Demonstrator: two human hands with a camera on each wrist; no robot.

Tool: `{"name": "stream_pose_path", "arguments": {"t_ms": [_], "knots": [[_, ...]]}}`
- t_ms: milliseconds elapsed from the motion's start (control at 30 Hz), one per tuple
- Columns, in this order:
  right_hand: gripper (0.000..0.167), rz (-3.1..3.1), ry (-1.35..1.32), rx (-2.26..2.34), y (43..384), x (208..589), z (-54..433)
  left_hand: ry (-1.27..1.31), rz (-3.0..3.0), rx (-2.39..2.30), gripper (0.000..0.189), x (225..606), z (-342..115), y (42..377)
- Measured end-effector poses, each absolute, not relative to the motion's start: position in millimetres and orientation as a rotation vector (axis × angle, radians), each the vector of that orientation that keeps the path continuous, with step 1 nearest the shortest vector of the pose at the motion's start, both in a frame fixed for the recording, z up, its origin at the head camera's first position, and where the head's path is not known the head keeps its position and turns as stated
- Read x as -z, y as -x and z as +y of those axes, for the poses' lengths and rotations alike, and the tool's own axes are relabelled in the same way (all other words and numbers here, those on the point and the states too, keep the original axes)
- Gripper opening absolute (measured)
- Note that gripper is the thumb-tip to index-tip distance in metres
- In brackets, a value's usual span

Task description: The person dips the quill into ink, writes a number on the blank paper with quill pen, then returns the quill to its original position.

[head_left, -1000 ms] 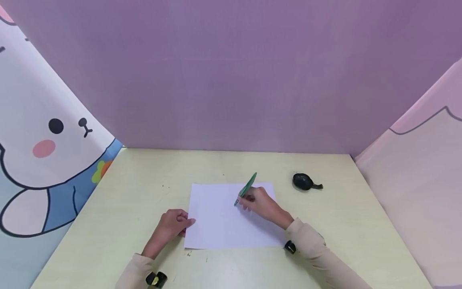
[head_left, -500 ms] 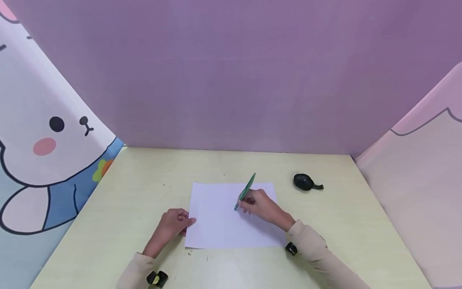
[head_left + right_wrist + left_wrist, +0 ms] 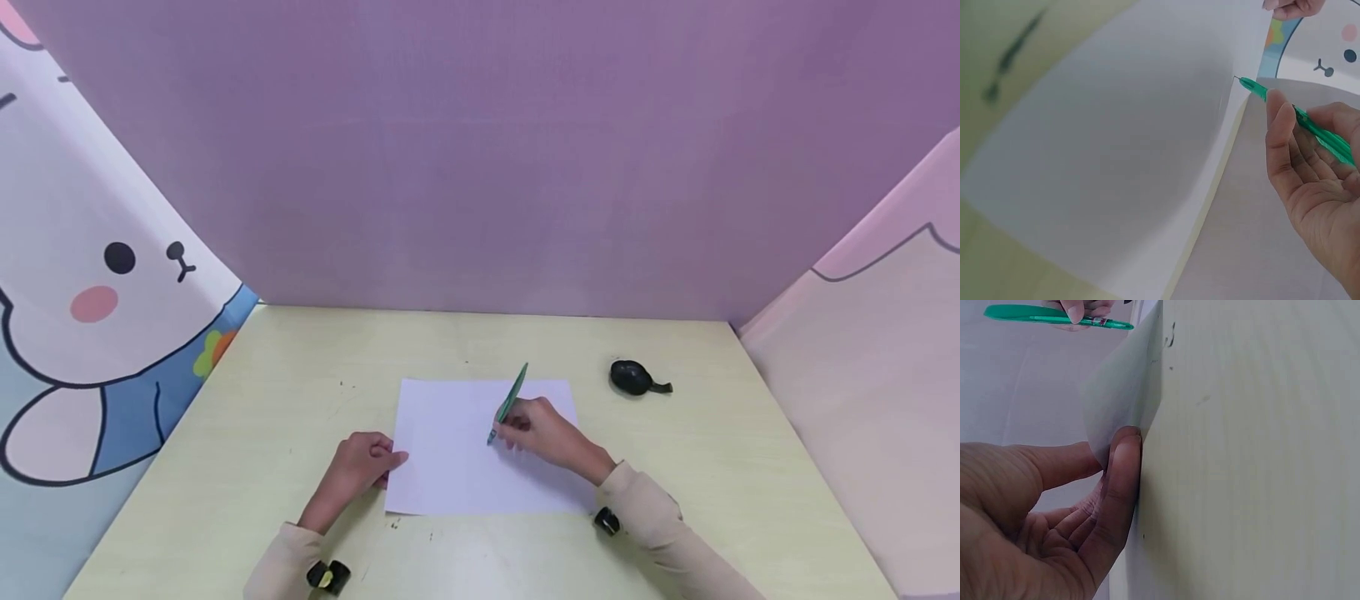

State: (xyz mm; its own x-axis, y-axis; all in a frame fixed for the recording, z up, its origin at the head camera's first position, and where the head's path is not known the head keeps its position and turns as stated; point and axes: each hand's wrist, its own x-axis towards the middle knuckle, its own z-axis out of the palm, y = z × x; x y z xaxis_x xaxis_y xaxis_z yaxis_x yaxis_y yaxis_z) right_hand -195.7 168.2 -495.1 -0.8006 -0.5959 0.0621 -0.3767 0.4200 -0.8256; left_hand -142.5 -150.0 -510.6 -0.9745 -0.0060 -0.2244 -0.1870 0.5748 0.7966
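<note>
A white sheet of paper [image 3: 442, 458] lies on the table. At its left edge my left hand [image 3: 358, 468] pinches the sheet, thumb on top and fingers beneath; in the left wrist view the paper [image 3: 1116, 387] lifts slightly there. My right hand [image 3: 551, 433] grips a green pen [image 3: 513, 393] above the right half of the sheet, tip down and barrel leaning back. Seen from the right wrist, the pen [image 3: 1322, 134] sits between thumb and fingers, its point at the paper's surface [image 3: 1116, 137]. A faint thin line shows near the point.
A black rounded object with a short tail [image 3: 632, 377] lies on the table [image 3: 315, 350] to the right, beyond the paper. Small dark marks dot the tabletop. A purple wall [image 3: 480, 158] rises behind, and a cartoon-printed panel [image 3: 157, 333] stands on the left.
My right hand and the pen have moved a little toward me down the sheet, the pen standing slightly more upright. The left hand keeps its place on the paper's edge.
</note>
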Motion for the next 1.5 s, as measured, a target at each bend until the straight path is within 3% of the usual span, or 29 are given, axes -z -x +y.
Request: {"name": "stream_pose_path", "arguments": {"t_ms": [1500], "knots": [[0.013, 2.386, 0.855, 1.341, 183.8, 498.8, 186.5, 0.184, 2.599, -1.310, 0.014, 509.4, -149.4, 142.7]]}}
